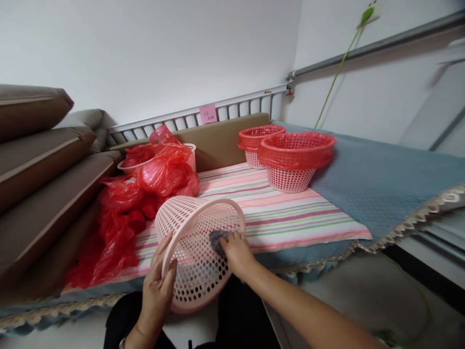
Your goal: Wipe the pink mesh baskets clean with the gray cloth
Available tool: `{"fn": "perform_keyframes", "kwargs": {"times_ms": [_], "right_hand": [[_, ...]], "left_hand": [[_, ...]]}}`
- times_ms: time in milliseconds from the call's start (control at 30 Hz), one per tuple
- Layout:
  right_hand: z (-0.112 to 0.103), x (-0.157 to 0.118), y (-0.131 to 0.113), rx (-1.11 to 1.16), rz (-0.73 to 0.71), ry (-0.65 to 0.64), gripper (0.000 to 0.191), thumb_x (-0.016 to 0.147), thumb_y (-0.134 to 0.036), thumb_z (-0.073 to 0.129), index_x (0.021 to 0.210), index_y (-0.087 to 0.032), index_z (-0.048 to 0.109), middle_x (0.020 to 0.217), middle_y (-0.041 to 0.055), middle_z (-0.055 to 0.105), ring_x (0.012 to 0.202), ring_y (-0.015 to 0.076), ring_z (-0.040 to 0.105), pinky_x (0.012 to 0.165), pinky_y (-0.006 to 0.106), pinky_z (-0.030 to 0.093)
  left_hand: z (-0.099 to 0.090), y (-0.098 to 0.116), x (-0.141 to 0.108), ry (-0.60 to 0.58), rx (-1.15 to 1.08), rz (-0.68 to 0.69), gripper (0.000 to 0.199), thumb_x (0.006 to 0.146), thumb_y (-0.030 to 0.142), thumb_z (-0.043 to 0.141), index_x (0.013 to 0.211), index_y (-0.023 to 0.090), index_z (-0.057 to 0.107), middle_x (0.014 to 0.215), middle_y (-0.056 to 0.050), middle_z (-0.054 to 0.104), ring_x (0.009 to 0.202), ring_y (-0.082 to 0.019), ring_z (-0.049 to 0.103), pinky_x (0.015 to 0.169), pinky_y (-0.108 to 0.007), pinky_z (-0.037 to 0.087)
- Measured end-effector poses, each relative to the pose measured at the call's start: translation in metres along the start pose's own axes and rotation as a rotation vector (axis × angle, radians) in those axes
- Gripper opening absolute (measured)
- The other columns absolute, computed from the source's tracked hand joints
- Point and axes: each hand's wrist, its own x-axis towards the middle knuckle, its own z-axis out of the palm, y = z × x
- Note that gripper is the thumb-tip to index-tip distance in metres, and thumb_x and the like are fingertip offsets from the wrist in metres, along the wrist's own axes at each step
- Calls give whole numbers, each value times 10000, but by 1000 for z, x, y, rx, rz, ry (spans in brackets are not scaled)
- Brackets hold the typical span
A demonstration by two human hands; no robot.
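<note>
A pale pink perforated plastic basket point(199, 291) lies tipped on its side over my lap, its mouth turned toward me. My left hand point(160, 276) grips its rim on the left, thumb inside and fingers around the outside. Inside the mouth, my right hand point(238, 252) is closed on a dark grey cloth point(218, 241) pressed near the inner wall. Crumpled red plastic bags point(167, 172) lie heaped just behind and to the left of the basket.
Two pink baskets lined with red bags, the nearer basket point(290, 178) and the farther basket point(253, 159), stand on a striped cloth point(298, 213). Stacked brown cushions point(47, 194) rise at left. A blue cover point(381, 169) with a ruffled edge spreads right. Another basket point(192, 156) stands behind the bags.
</note>
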Motion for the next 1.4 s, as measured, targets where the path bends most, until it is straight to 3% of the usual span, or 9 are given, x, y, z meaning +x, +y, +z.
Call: {"fn": "perform_keyframes", "kwargs": {"times_ms": [100,233,433,567,633,733,867,1200,1400], "right_hand": [[-7,10,7,-34,48,33,377,660,-138,555,1031,-120,617,1092,190,559,1059,316,449,917,436,297],[27,-1,-28,170,98,-19,382,597,-154,591,975,-169,643,1030,129,608,965,279,525,832,377,378],[46,1,-114,1121,325,-264,439,529,-184,624,965,-229,642,838,5,673,776,203,615,707,300,455],[34,2,-132,1579,323,-321,472,587,-179,543,1057,-200,594,816,-2,667,703,173,615,642,281,471],[34,-6,-119,1376,179,-294,509,550,-163,577,1055,-218,611,878,-2,673,787,181,615,692,269,465],[30,-16,-78,581,-14,-230,464,544,-169,619,997,-261,657,922,17,668,855,213,599,733,285,442],[10,-6,-24,28,35,-79,346,646,-153,547,973,-151,661,1001,172,603,972,324,524,839,438,365],[33,-6,-26,-11,68,-25,504,590,-145,570,1088,-205,623,998,131,598,955,304,525,816,410,375],[50,-4,-78,641,210,-181,596,509,-131,641,1096,-232,624,1058,43,657,960,230,593,847,309,434]], "left_hand": [[4,2,1,29,3,5,422,851,259,536,1273,259,508,1375,-37,502,1283,-236,427,1104,-409,315],[3,-1,-6,58,-16,26,406,856,242,530,1260,278,514,1380,-18,497,1282,-221,429,1098,-392,327],[-3,-14,-23,72,-46,16,384,863,201,520,1236,292,532,1388,2,486,1289,-207,419,1095,-367,336],[-3,-18,-30,87,-81,-9,391,864,197,516,1241,302,527,1389,9,480,1304,-212,397,1111,-392,308],[-1,-19,-34,87,-83,-9,406,866,195,511,1256,307,509,1395,10,472,1310,-212,389,1115,-399,300],[-1,-17,-37,78,-83,1,426,870,192,499,1280,304,477,1413,-4,447,1319,-214,373,1114,-407,297],[-12,-8,-27,-11,-28,67,423,868,193,503,1280,275,460,1402,-55,439,1306,-230,382,1098,-450,307],[-11,5,17,-151,170,258,630,801,19,390,1388,229,298,1444,-94,370,1356,-224,294,1114,-485,265],[-4,-12,-13,-63,42,144,666,808,-12,346,1401,287,299,1488,-2,321,1375,-180,262,1151,-396,207]]}}
